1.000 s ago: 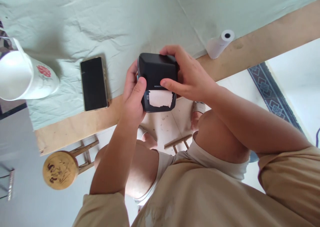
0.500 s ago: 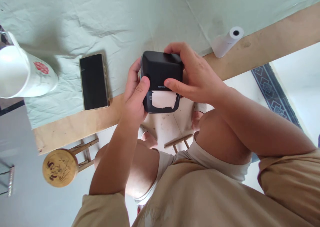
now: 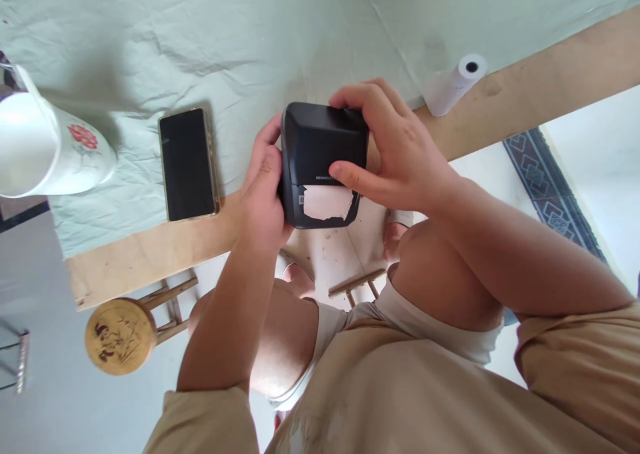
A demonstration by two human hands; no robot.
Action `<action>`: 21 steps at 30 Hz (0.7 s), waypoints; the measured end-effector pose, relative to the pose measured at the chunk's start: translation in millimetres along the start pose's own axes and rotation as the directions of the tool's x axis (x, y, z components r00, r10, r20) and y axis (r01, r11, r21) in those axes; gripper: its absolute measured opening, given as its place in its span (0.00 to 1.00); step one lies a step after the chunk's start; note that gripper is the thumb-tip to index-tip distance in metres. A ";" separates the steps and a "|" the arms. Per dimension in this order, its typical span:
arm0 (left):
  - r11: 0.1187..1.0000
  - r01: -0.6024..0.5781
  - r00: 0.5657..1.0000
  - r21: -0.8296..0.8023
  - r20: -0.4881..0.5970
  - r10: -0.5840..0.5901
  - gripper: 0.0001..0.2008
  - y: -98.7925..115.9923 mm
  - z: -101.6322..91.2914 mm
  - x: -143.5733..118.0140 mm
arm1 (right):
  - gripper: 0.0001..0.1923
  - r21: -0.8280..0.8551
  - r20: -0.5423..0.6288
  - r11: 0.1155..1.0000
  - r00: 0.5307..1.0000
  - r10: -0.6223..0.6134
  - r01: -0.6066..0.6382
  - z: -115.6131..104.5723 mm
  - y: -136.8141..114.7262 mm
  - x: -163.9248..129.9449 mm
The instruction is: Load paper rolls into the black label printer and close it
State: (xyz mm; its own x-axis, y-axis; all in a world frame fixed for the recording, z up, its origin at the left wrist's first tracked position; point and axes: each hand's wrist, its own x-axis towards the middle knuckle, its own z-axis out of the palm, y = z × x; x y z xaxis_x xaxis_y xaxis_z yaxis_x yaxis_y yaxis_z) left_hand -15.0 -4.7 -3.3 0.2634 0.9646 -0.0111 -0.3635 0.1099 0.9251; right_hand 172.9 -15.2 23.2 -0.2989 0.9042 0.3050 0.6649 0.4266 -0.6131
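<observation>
Between my two hands is a black label printer (image 3: 320, 141), held just above the table's front edge. A torn-edged strip of white paper (image 3: 327, 202) shows at its near end. My left hand (image 3: 265, 197) grips the left side, thumb along the edge and the other fingers partly hidden behind it. My right hand (image 3: 400, 147) is closed on the right side, its thumb lying on the top face near the printed lettering and its fingers curled over the far right corner. The underside of the printer is out of sight.
A phone (image 3: 189, 164) lies to the left, beside a white mug (image 3: 75, 147) with a red flower. On the right a white paper roll (image 3: 457, 86) stands at the edge of the cloth-covered table (image 3: 240, 27). A round wooden stool (image 3: 120, 336) is below left.
My left thumb has slid off the printer's top face to its left edge. The fingers of my right hand have spread a little at the far corner, and the printer has tilted slightly.
</observation>
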 end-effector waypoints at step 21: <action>0.985 -0.005 0.993 -0.172 -0.115 -0.015 0.10 6.5 12.7 2.0 | 0.32 0.029 0.034 0.997 0.997 -0.068 0.067 -11.6 -0.2 5.5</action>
State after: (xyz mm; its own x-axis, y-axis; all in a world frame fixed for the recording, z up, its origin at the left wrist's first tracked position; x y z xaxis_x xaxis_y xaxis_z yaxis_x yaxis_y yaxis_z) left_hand -5.5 -5.1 7.6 0.1644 0.9840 -0.0686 -0.5132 0.1447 0.8460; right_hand 179.1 -10.6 33.5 -0.3665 0.8734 0.3207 0.6232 0.4864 -0.6124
